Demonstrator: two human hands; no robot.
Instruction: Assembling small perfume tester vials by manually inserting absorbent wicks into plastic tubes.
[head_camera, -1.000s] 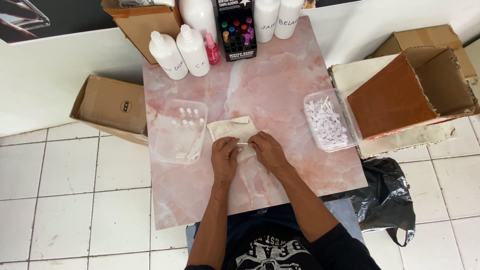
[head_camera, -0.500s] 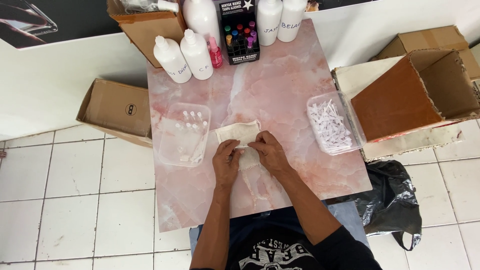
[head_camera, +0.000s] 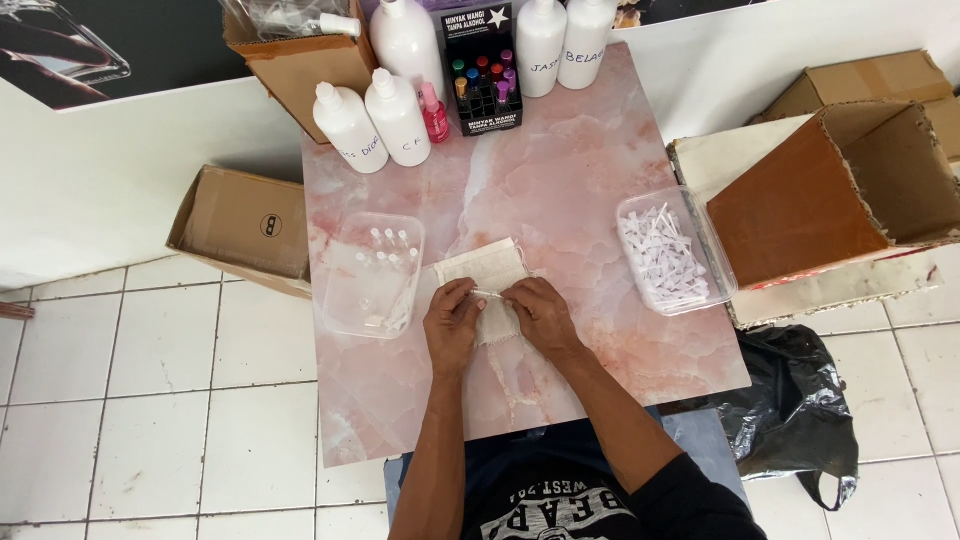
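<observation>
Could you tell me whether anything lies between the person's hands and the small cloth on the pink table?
Nothing visible does. The left hand and right hand both rest directly on the cloth, pinching a thin item between them above it; the clear tray sits apart to the left.

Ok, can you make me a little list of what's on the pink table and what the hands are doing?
Table: pink marbled top
Left hand: on the beige cloth, pinching a thin small item with the other hand; too small to tell what
Right hand: on the same cloth
Left tray: clear, holds small vials
Right tray: clear, full of small white pieces
Back edge: white bottles, a pink bottle, a black rack of coloured caps
Floor: cardboard boxes, black bag
</observation>
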